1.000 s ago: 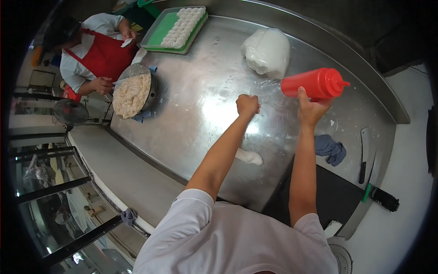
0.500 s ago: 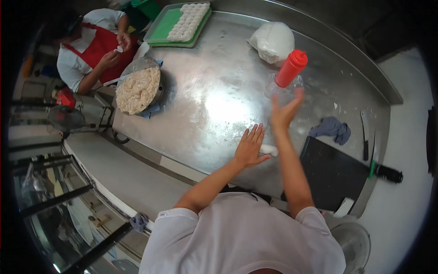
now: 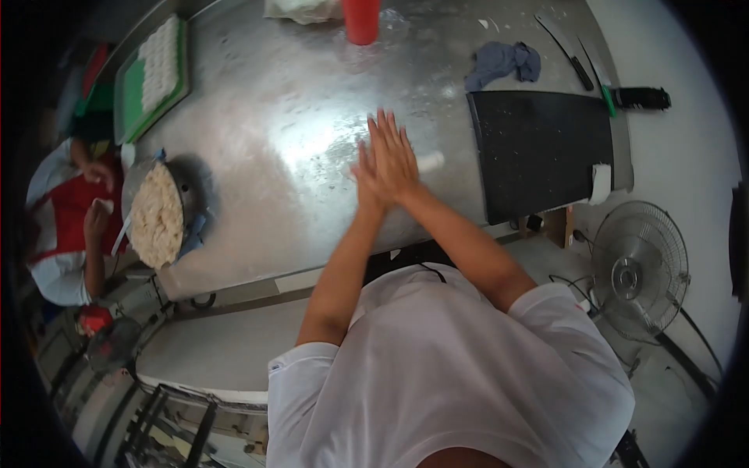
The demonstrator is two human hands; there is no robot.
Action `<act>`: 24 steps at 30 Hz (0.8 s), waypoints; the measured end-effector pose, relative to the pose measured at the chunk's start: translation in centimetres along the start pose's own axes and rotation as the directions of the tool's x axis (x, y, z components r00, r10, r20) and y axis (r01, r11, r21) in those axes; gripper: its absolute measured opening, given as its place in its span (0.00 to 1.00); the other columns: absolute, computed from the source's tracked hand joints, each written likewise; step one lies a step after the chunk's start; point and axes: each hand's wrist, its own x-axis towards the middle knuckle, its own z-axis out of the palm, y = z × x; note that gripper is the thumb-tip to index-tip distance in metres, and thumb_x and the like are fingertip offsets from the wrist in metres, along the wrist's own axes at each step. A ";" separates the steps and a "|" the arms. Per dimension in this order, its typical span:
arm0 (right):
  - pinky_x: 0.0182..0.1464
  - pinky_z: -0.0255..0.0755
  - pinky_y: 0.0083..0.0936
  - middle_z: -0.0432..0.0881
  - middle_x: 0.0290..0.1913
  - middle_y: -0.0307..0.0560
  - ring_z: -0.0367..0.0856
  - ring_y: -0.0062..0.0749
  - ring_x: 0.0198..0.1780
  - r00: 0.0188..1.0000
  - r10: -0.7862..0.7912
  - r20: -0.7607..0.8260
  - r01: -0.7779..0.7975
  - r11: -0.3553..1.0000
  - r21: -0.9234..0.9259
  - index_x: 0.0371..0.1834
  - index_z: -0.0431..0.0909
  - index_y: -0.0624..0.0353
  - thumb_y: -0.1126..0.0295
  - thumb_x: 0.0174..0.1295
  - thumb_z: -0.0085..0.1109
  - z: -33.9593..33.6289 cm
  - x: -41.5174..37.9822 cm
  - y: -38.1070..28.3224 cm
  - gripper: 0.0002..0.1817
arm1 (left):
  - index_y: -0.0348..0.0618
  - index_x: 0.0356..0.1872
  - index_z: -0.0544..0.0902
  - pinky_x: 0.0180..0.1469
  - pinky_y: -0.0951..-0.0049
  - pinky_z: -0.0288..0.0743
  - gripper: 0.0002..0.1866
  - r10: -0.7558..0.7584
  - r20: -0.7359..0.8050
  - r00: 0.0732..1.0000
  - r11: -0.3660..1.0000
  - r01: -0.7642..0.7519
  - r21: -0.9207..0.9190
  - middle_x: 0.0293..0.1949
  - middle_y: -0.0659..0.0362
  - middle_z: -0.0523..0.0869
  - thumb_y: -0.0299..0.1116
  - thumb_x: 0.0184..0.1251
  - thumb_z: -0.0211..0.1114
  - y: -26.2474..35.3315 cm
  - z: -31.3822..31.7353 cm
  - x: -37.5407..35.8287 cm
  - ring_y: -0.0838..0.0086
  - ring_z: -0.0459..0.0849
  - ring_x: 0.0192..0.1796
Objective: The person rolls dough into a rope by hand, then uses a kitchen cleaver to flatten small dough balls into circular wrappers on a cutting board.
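Note:
A short roll of white dough (image 3: 431, 161) lies on the steel table, its right end showing past my hands and a bit of it at their left. My right hand (image 3: 395, 162) lies flat on it with the fingers stretched forward. Partly under and beside it is my left hand (image 3: 368, 186), palm down, its fingers mostly covered by the right. Both hands look open and press on the dough from above; the middle of the roll is hidden beneath them.
Right of my hands lies a black cutting board (image 3: 546, 152), with a grey-blue cloth (image 3: 503, 64) and knives (image 3: 573, 58) beyond. A red bottle (image 3: 361, 22) stands ahead. At left are a bowl of filling (image 3: 158, 218), a green tray (image 3: 133, 105) with dough balls, and a co-worker (image 3: 74, 210).
My right hand has come down from the air onto the dough, over my left hand. My view has turned, so the table's things appear shifted left and up.

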 end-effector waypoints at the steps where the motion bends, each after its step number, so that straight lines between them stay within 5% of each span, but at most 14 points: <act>1: 0.85 0.34 0.58 0.46 0.86 0.68 0.41 0.61 0.87 0.997 0.015 -0.076 -0.017 0.999 -0.031 0.83 0.54 0.68 0.42 0.65 0.63 -0.2 2.6 0.8 0.53 | 0.42 0.85 0.55 0.85 0.47 0.37 0.49 0.008 -0.029 1.000 0.999 -0.007 0.033 0.86 0.45 0.51 0.60 0.70 0.59 -0.4 -0.2 2.5 0.52 0.46 0.88; 3: 0.85 0.34 0.57 0.50 0.85 0.70 0.42 0.60 0.88 0.959 0.146 -0.245 -0.102 0.977 0.186 0.83 0.55 0.70 0.45 0.72 0.55 0.2 7.5 2.9 0.47 | 0.42 0.85 0.55 0.85 0.45 0.39 0.53 -0.077 0.167 0.983 0.997 0.075 0.019 0.86 0.43 0.51 0.63 0.67 0.61 0.0 -2.9 6.1 0.49 0.45 0.88; 6: 0.86 0.34 0.56 0.52 0.85 0.70 0.43 0.59 0.88 0.980 0.172 -0.103 -0.172 0.985 0.005 0.82 0.57 0.71 0.43 0.75 0.49 0.4 5.1 2.8 0.45 | 0.37 0.85 0.52 0.85 0.43 0.37 0.56 -0.025 0.240 0.970 0.998 0.039 -0.053 0.85 0.41 0.51 0.64 0.65 0.60 -0.3 -4.0 5.6 0.49 0.44 0.88; 7: 0.85 0.35 0.55 0.52 0.85 0.69 0.45 0.56 0.88 0.985 0.164 -0.051 -0.169 0.977 -0.127 0.81 0.60 0.71 0.39 0.75 0.45 -0.3 1.6 1.5 0.47 | 0.37 0.85 0.53 0.85 0.46 0.39 0.55 -0.017 0.096 0.995 0.968 0.041 -0.248 0.85 0.41 0.53 0.62 0.65 0.62 0.0 -3.3 2.7 0.50 0.46 0.88; 9: 0.84 0.35 0.55 0.53 0.85 0.66 0.46 0.52 0.88 0.997 0.058 0.050 -0.040 0.948 -0.314 0.82 0.60 0.70 0.36 0.73 0.45 -0.9 -7.1 1.1 0.49 | 0.35 0.84 0.55 0.85 0.47 0.40 0.56 -0.001 0.101 0.995 0.986 -0.016 0.167 0.84 0.41 0.55 0.59 0.62 0.66 2.5 -1.8 -3.8 0.50 0.49 0.87; 12: 0.84 0.34 0.55 0.54 0.86 0.64 0.46 0.54 0.88 0.994 0.051 0.094 -0.029 0.976 -0.214 0.83 0.59 0.69 0.34 0.72 0.46 -1.5 -9.9 1.2 0.51 | 0.33 0.83 0.55 0.85 0.47 0.40 0.60 -0.055 0.106 0.993 0.987 0.070 -0.144 0.84 0.39 0.56 0.59 0.57 0.71 3.4 -1.9 -7.8 0.48 0.51 0.87; 15: 0.83 0.34 0.61 0.51 0.87 0.63 0.46 0.58 0.87 0.995 0.098 0.015 -0.082 0.896 -0.436 0.85 0.58 0.60 0.32 0.69 0.47 -1.6 -3.4 3.5 0.51 | 0.32 0.83 0.54 0.85 0.45 0.40 0.63 -0.147 0.315 0.938 0.946 0.226 -0.231 0.84 0.37 0.54 0.61 0.52 0.74 1.6 -4.4 -0.1 0.47 0.49 0.87; 20: 0.83 0.35 0.64 0.50 0.87 0.64 0.44 0.58 0.88 0.962 0.200 -0.186 -0.248 0.924 -0.292 0.85 0.58 0.57 0.31 0.68 0.50 -1.7 5.2 6.6 0.51 | 0.30 0.81 0.58 0.83 0.41 0.46 0.64 -0.169 0.176 0.970 0.971 0.194 -0.139 0.83 0.36 0.56 0.66 0.51 0.73 -0.8 -5.7 7.2 0.47 0.53 0.86; 23: 0.83 0.39 0.61 0.50 0.87 0.63 0.46 0.57 0.87 0.999 0.020 0.034 -0.001 0.871 -0.492 0.86 0.52 0.62 0.37 0.70 0.51 -3.0 -0.7 5.2 0.51 | 0.29 0.81 0.58 0.85 0.44 0.42 0.62 -0.077 0.180 0.981 0.984 0.104 -0.146 0.83 0.38 0.56 0.66 0.55 0.70 -1.4 -3.9 3.2 0.50 0.52 0.86; 24: 0.83 0.38 0.59 0.51 0.87 0.62 0.45 0.54 0.88 0.996 0.008 0.086 0.027 0.915 -0.403 0.85 0.53 0.65 0.37 0.69 0.52 -3.6 -3.7 4.5 0.51 | 0.28 0.80 0.60 0.85 0.46 0.46 0.55 -0.026 0.201 0.979 0.991 0.052 -0.125 0.83 0.39 0.58 0.60 0.62 0.68 -1.3 -4.6 1.0 0.51 0.54 0.86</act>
